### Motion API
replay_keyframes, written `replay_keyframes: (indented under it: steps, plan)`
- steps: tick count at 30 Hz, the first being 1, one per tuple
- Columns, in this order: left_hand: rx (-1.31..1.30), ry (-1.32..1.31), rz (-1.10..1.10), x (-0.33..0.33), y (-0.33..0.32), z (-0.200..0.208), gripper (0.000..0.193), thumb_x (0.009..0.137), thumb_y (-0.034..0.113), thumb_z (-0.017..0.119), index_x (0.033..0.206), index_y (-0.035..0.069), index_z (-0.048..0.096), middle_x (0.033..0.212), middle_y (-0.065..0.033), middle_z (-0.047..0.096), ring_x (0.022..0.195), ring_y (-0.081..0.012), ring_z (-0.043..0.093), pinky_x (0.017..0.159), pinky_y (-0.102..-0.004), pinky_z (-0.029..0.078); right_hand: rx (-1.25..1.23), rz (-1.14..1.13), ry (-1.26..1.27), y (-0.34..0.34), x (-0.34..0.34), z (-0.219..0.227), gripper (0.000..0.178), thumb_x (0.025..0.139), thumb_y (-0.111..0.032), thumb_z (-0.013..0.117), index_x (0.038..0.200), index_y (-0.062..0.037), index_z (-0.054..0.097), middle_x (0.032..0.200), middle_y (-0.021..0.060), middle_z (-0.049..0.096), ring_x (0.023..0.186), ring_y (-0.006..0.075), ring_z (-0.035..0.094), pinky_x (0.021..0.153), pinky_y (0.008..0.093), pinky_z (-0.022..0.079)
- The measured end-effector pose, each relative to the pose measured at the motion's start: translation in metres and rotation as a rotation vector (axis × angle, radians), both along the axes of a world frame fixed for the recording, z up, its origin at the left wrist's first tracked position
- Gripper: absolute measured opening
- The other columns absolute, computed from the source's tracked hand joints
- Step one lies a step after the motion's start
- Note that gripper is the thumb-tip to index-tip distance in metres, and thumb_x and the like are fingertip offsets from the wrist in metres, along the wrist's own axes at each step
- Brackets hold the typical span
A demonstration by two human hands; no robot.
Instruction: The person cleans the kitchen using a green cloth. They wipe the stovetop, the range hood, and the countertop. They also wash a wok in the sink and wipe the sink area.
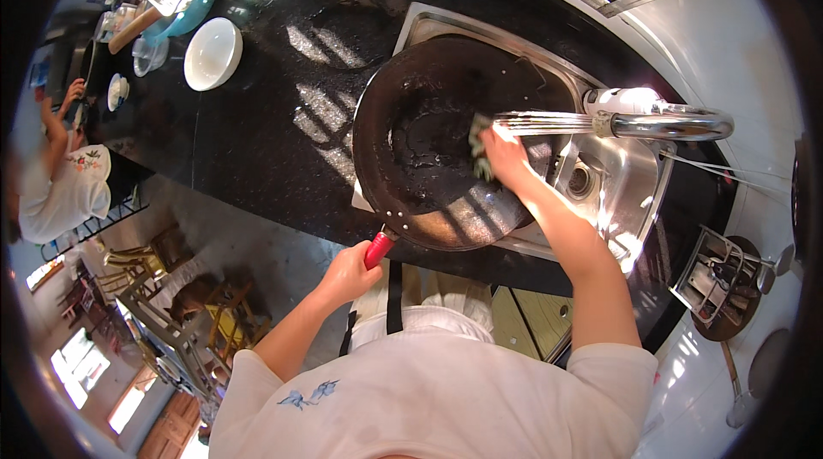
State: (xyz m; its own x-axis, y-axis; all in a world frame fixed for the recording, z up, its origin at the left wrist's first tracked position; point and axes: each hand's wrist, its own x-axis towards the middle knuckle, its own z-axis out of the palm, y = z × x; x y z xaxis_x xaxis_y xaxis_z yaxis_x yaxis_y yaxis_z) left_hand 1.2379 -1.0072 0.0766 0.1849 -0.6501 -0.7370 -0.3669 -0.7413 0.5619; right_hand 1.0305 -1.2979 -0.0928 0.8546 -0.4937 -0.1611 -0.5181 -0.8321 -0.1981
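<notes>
A large dark wok [429, 202] rests over the sink, its inside wet. My left hand [347, 275] is closed round the wok's red handle [379, 249] at the near left. Over the right part of the wok, my right hand [504, 155] grips a greenish scrubbing cloth [480, 149]; the fingers partly hide it, and its exact kind is hard to make out. Right beside this hand, water streams in from the chrome faucet [673, 123]. To the right of the wok part of the steel sink [613, 172] shows, with its drain [581, 180].
A white bowl [213, 54] stands on the black counter [257, 142], near a blue basin [193, 9] with a wooden-handled tool [135, 29]. At the far left another person [64, 185] stands by the counter. A utensil rack [707, 279] is at the right wall.
</notes>
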Motion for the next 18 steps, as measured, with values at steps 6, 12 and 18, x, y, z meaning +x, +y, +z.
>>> replay_keyframes:
  steps: [6,12,18]
  plan:
    - [-0.001,-0.021,-0.046,0.001,-0.007,0.000,0.021,0.074,0.016,0.062,0.087,0.002,0.053,0.070,-0.0202,0.057,0.070,-0.0375,0.056,0.064,-0.0436,0.044,-0.127,-0.428,-0.537,0.005,0.115,-0.018,0.028,0.080,-0.020,0.062,0.102,-0.0045,0.055,0.108,0.0165,0.049,0.096,0.0351,0.049,0.078,0.0474,0.042]
    - [0.192,0.356,0.125,0.008,-0.007,-0.004,0.019,0.088,0.020,0.062,0.086,0.007,0.048,0.064,-0.0010,0.051,0.049,-0.0090,0.048,0.045,-0.0251,0.039,0.712,-0.179,-0.739,0.125,0.118,-0.013,0.033,0.079,-0.022,0.065,0.104,-0.0038,0.054,0.108,0.0201,0.056,0.097,0.0383,0.050,0.086,0.0480,0.042]
    - [0.442,0.866,0.464,0.018,-0.005,-0.012,0.017,0.087,0.015,0.061,0.089,0.011,0.044,0.063,0.0025,0.042,0.046,-0.0078,0.041,0.041,-0.0241,0.032,0.488,0.100,-0.096,0.068,-0.016,0.054,0.029,0.083,-0.021,0.059,0.110,-0.0086,0.058,0.097,0.0128,0.056,0.098,0.0313,0.050,0.084,0.0481,0.041]
